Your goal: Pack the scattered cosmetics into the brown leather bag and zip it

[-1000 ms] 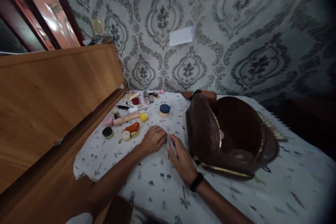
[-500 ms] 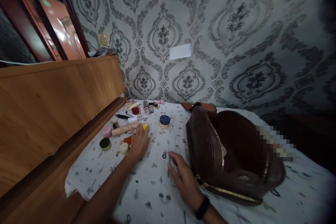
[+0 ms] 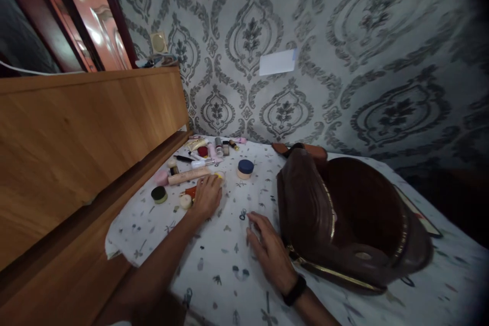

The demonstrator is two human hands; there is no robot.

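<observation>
You see two bare hands, the left hand (image 3: 206,194) and the right hand (image 3: 269,249), one open brown leather bag (image 3: 344,214), one blue-lidded round jar (image 3: 245,168), one black-lidded round jar (image 3: 159,194), and one long beige tube (image 3: 189,175); the remaining small cosmetics are too tightly clustered to count.
</observation>
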